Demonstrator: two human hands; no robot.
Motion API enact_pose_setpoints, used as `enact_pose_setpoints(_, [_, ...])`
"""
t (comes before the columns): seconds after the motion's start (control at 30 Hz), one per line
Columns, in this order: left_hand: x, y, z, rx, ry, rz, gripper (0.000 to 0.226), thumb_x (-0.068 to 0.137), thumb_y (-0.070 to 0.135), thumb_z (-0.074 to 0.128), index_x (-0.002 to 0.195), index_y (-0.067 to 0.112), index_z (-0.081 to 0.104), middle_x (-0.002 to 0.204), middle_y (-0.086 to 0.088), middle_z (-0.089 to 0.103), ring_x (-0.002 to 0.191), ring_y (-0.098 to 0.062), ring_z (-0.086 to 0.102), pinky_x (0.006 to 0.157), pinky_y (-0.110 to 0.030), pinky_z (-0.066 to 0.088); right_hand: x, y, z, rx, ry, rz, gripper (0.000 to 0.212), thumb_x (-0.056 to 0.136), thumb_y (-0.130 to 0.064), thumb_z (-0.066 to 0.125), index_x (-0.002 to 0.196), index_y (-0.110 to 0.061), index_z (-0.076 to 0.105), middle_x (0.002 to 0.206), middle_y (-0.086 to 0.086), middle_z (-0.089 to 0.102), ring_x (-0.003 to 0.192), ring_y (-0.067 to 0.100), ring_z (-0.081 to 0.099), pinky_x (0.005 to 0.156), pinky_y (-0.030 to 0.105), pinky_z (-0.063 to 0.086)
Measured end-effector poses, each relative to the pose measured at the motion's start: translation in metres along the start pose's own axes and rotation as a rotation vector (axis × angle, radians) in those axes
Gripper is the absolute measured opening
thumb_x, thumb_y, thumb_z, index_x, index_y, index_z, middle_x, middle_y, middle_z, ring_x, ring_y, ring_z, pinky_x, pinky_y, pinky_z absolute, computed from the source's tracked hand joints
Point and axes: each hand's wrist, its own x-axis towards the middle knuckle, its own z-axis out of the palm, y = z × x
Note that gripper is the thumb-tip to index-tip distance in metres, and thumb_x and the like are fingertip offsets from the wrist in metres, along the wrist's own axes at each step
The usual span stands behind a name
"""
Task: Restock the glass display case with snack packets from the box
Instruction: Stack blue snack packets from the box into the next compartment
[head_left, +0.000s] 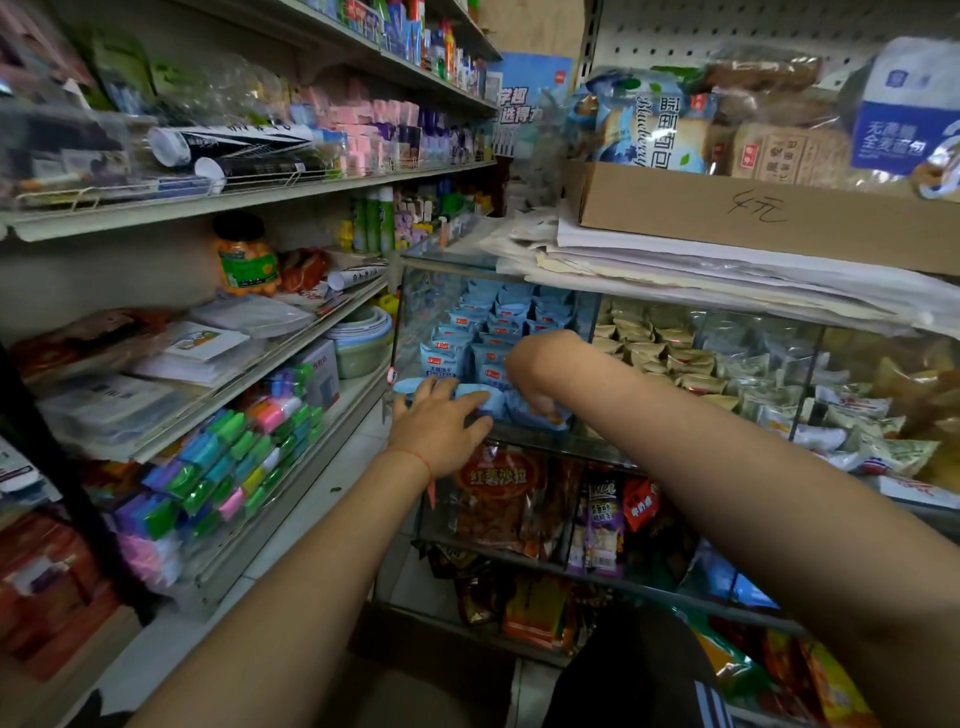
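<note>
The glass display case (524, 441) stands ahead, its left compartment packed with several light blue snack packets (496, 322) in rows. My left hand (436, 421) lies with straight fingers on a blue packet (415, 387) at the compartment's front edge. My right hand (535, 384) reaches down into the same compartment, fingers curled round a blue packet (540, 418) in the front row. A cardboard box (753, 213) sits on papers on top of the case at the upper right.
Beige packets (660, 343) fill the compartment to the right. Red and purple snack bags (498, 493) fill the lower tier. Shelves of stationery and coloured packs (228, 457) run along the left. Bread bags (654, 130) stand in the box. A narrow floor strip lies between.
</note>
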Motion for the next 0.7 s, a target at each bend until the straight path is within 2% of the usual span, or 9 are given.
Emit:
enact_pose_setpoints(0.1, [-0.001, -0.001, -0.001, 0.035, 0.008, -0.024, 0.053, 0.097, 0.057, 0.032, 0.148, 0.043, 0.028, 0.160, 0.003, 0.017, 0.147, -0.024, 0.006, 0.116, -0.052, 0.006, 0.006, -0.010, 0.005, -0.032, 0.020, -0.010, 0.051, 0.090, -0.011, 0.061, 0.138, -0.009, 0.046, 0.136, 0.005, 0.048, 0.121, 0.028, 0.051, 0.089, 0.037, 0.046])
enact_pose_setpoints(0.17, [-0.001, -0.001, -0.001, 0.030, 0.002, -0.012, 0.053, 0.097, 0.057, 0.033, 0.148, 0.044, 0.027, 0.160, 0.003, 0.016, 0.148, -0.024, 0.005, 0.116, -0.052, 0.005, 0.008, -0.015, 0.006, -0.030, 0.006, -0.031, 0.049, 0.090, -0.009, 0.061, 0.137, -0.008, 0.047, 0.127, 0.005, 0.053, 0.115, 0.028, 0.053, 0.090, 0.037, 0.047])
enact_pose_setpoints(0.23, [-0.002, -0.003, -0.001, 0.021, -0.001, -0.002, 0.053, 0.097, 0.057, 0.033, 0.148, 0.044, 0.027, 0.160, 0.004, 0.016, 0.148, -0.024, 0.005, 0.116, -0.052, 0.004, 0.009, -0.015, 0.004, 0.011, -0.024, -0.077, 0.043, 0.089, -0.010, 0.063, 0.131, -0.005, 0.053, 0.104, 0.005, 0.057, 0.098, 0.023, 0.056, 0.085, 0.034, 0.048])
enact_pose_setpoints(0.27, [-0.002, -0.004, -0.001, 0.016, -0.002, 0.002, 0.053, 0.097, 0.057, 0.033, 0.148, 0.044, 0.027, 0.160, 0.004, 0.017, 0.148, -0.024, 0.005, 0.116, -0.052, 0.004, 0.009, -0.013, 0.004, 0.021, -0.023, -0.099, 0.046, 0.087, -0.013, 0.066, 0.131, -0.005, 0.054, 0.101, 0.005, 0.057, 0.093, 0.021, 0.056, 0.082, 0.032, 0.049])
enact_pose_setpoints(0.4, [-0.001, -0.009, -0.002, 0.016, 0.008, 0.019, 0.051, 0.097, 0.057, 0.035, 0.146, 0.047, 0.028, 0.160, 0.004, 0.017, 0.147, -0.025, 0.005, 0.116, -0.052, 0.005, 0.005, -0.001, 0.006, 0.153, 0.043, -0.098, 0.056, 0.084, -0.018, 0.072, 0.133, -0.004, 0.049, 0.119, 0.008, 0.056, 0.101, 0.025, 0.057, 0.076, 0.031, 0.048])
enact_pose_setpoints(0.5, [-0.001, -0.005, 0.001, -0.002, 0.022, 0.035, 0.048, 0.097, 0.057, 0.036, 0.144, 0.051, 0.030, 0.160, 0.002, 0.017, 0.147, -0.027, 0.003, 0.116, -0.053, 0.004, 0.011, 0.002, 0.019, 0.197, 0.124, -0.057, 0.037, 0.088, -0.015, 0.068, 0.122, -0.003, 0.058, 0.110, 0.008, 0.062, 0.098, 0.025, 0.061, 0.078, 0.032, 0.050])
enact_pose_setpoints(0.57, [-0.001, 0.003, 0.005, 0.014, 0.036, 0.071, 0.047, 0.096, 0.057, 0.036, 0.143, 0.051, 0.031, 0.159, 0.001, 0.018, 0.147, -0.028, 0.002, 0.115, -0.054, 0.004, 0.017, -0.003, 0.031, 0.278, 0.202, -0.027, 0.026, 0.093, -0.007, 0.058, 0.118, -0.003, 0.059, 0.113, 0.010, 0.062, 0.101, 0.027, 0.062, 0.078, 0.034, 0.050])
enact_pose_setpoints(0.63, [-0.002, 0.010, 0.009, 0.042, 0.043, 0.103, 0.048, 0.096, 0.056, 0.036, 0.144, 0.051, 0.029, 0.158, 0.000, 0.020, 0.147, -0.028, 0.002, 0.116, -0.056, 0.003, 0.022, -0.006, 0.037, 0.332, 0.263, -0.014, 0.022, 0.094, -0.003, 0.051, 0.114, -0.004, 0.060, 0.113, 0.011, 0.061, 0.103, 0.028, 0.060, 0.078, 0.034, 0.050])
enact_pose_setpoints(0.7, [0.000, 0.012, 0.011, 0.053, 0.045, 0.107, 0.049, 0.097, 0.056, 0.035, 0.145, 0.050, 0.027, 0.158, 0.000, 0.021, 0.147, -0.028, 0.003, 0.115, -0.058, 0.002, 0.024, -0.002, 0.037, 0.360, 0.299, -0.030, 0.021, 0.093, -0.002, 0.051, 0.112, -0.005, 0.061, 0.101, 0.010, 0.060, 0.096, 0.027, 0.061, 0.072, 0.033, 0.049])
